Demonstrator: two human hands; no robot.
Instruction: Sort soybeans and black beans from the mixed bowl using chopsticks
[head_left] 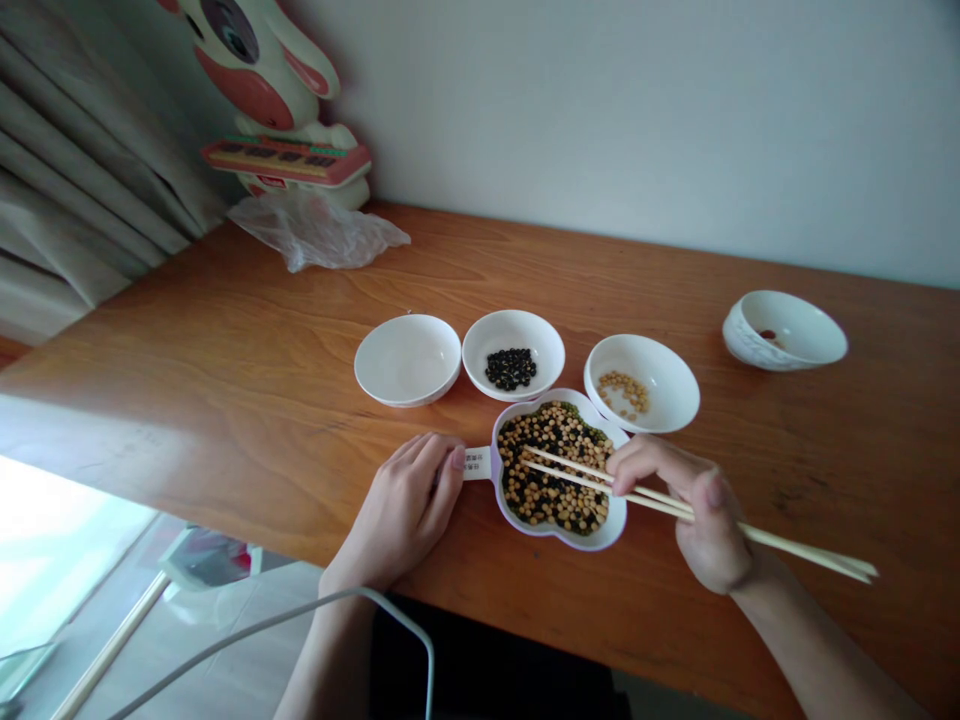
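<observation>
My left hand [412, 505] is closed on the short handle of a purple-rimmed, flower-shaped pan [521, 527]. Mixed yellow, black and green beans [559, 465] cover its bottom. With my right hand [694, 510] I grip a pair of wooden chopsticks [652, 497], whose tips touch or hover just over the beans; which of the two I cannot tell. Behind the pan stand three white bowls: an empty bowl [409, 360] at the left, a bowl [550, 360] holding black beans [511, 369] in the middle, and a bowl [679, 395] with yellow beans [626, 393] at the right.
A fourth white bowl [814, 335] with a few dark reddish bits sits at the back right of the wooden table [300, 440]. Crumpled clear plastic [319, 235] lies before a cow-shaped toy keyboard [289, 160] at the back left. A grey cable [300, 605] crosses near my left forearm.
</observation>
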